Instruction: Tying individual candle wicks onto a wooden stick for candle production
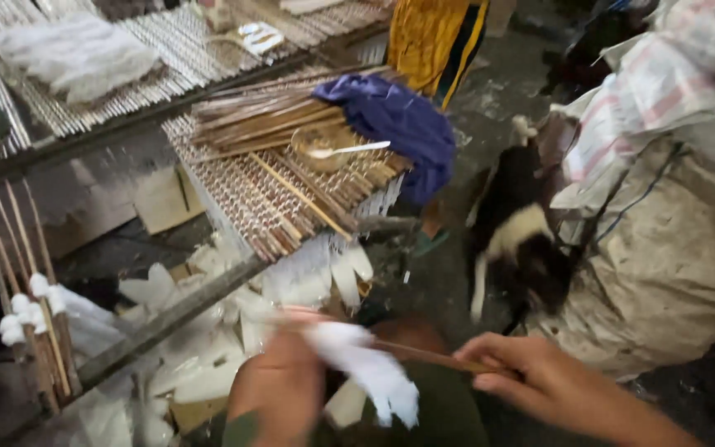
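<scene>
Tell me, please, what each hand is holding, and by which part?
Right hand pinches the thin brown wooden stick at its near end; left hand grips the white fibrous wad on it.

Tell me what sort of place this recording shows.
Probably a small craft workshop. Bundles of thin bamboo sticks lie on a slatted drying rack, and the right hand holds a stick while the left hand wraps white fibre on it.

Soft daylight is falling from the upper left, brightening the slatted racks (208, 50) while the floor is sinking into shadow. Motion blur is smearing the left hand (279, 389) and the white fibre (366, 364); edges are softening throughout.
</scene>
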